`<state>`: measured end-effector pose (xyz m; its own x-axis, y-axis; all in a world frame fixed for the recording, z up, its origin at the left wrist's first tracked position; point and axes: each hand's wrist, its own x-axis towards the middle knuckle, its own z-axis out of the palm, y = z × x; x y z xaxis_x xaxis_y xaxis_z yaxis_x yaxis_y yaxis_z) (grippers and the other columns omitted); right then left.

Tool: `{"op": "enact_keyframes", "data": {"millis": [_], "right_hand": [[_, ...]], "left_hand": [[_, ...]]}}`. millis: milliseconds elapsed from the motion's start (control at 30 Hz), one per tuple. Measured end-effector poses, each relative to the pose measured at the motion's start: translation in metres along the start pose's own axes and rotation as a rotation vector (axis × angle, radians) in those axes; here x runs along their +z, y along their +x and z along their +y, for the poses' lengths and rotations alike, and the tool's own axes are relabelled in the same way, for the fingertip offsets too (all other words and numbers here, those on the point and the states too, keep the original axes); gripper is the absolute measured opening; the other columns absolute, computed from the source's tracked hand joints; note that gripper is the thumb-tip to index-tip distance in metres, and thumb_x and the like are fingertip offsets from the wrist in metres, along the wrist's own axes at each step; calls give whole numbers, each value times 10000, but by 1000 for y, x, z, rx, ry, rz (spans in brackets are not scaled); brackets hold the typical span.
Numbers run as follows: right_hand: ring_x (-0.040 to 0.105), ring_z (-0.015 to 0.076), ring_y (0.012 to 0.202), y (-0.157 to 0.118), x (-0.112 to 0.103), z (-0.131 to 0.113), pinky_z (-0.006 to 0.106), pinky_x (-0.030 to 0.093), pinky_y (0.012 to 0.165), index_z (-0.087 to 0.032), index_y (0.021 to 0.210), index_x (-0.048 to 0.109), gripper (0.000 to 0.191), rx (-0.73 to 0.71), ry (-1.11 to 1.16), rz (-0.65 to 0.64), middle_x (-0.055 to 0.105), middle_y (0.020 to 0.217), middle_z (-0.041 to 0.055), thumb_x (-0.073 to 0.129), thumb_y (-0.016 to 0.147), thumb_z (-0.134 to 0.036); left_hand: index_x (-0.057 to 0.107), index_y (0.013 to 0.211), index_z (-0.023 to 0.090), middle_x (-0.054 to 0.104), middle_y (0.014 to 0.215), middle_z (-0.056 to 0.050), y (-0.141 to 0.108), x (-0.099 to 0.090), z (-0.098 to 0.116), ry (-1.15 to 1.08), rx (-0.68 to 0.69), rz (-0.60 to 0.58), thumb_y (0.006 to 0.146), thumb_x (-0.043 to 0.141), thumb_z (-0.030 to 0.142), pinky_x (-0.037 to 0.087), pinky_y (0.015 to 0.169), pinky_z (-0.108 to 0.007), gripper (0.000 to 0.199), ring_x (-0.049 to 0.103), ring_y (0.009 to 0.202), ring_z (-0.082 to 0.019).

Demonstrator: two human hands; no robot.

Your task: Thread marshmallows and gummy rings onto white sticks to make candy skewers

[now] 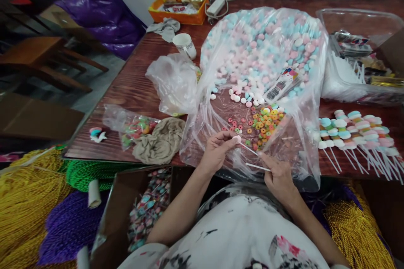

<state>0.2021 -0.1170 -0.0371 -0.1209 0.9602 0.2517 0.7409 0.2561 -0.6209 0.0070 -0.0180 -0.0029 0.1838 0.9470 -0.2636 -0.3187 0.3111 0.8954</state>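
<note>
while left hand (217, 150) pinches pink candy (236, 139) between thumb and fingers, right hand (278, 173) holds white stick (248, 148), its far end at candy. second stick (258, 167) is also in right hand, pointing to left. both grips are narrow. candy and sticks are above clear plastic bag (293, 143), near colorful rings (268, 124). behind rings lie many pastel candies (252, 46). finished-looking skewers (356, 130) lie on table (120, 88), at right of bag. gray cloth (159, 141) lies at left.
</note>
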Motion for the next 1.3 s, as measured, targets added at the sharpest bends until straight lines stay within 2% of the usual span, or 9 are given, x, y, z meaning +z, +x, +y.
{"op": "enact_keyframes", "data": {"millis": [167,333,500,633,867,1000,1100,1200,1300], "right_hand": [[719,232,877,-1,1,-1,387,586,858,-143,1257,633,605,-38,9,14,747,1014,112,440,704,8],[718,231,859,-1,2,-1,370,590,819,-148,1263,632,602,-28,-10,5,745,1016,114,448,710,2],[721,233,828,0,1,-2,369,594,791,-128,1252,642,589,-40,-30,12,746,1011,129,443,714,6],[725,238,826,-1,2,-1,373,598,787,-110,1248,643,584,-34,-33,-6,746,1027,141,440,712,4],[724,215,865,-3,6,0,344,587,831,-174,1291,617,635,32,-33,-20,747,1067,101,447,706,5],[723,220,833,-2,4,-3,345,591,780,-163,1323,594,667,40,-73,-43,742,1084,112,442,698,15],[722,224,759,1,1,-8,334,589,696,-141,1319,597,661,45,-145,-83,749,1033,122,444,695,13],[716,234,693,4,-1,-12,329,576,622,-114,1288,619,627,49,-204,-111,756,958,128,443,698,7],[721,235,703,6,0,-13,330,578,641,-112,1276,624,612,50,-168,-106,758,947,130,438,705,6]], "left_hand": [[652,785,145,757,900,-51,-2,-4,0,-112,-57,-27,675,833,224,593,687,-257,227,739,903,-229],[653,821,157,761,961,-50,-1,-5,-2,-172,-44,-39,681,831,197,581,782,-257,231,724,972,-213],[697,1056,169,766,1004,-77,0,-1,-5,-174,-44,-37,681,833,195,563,863,-276,400,722,966,-198],[731,1017,150,772,974,-95,0,1,-6,-160,-48,-51,693,823,208,562,870,-288,342,725,933,-197],[757,978,163,778,933,-88,0,5,-9,-163,-10,-13,677,827,209,564,815,-272,312,730,822,-170],[763,959,175,781,911,-72,2,8,-19,-138,72,49,691,826,233,552,843,-265,281,723,841,-156],[764,965,199,780,933,-59,4,7,-28,-36,169,106,717,815,261,552,849,-281,261,721,859,-160],[768,959,212,775,970,-57,6,4,-32,200,376,130,746,793,244,554,869,-305,217,717,897,-169],[765,941,211,775,970,-59,8,1,-27,460,639,102,772,764,185,567,876,-331,170,719,911,-175]]}}
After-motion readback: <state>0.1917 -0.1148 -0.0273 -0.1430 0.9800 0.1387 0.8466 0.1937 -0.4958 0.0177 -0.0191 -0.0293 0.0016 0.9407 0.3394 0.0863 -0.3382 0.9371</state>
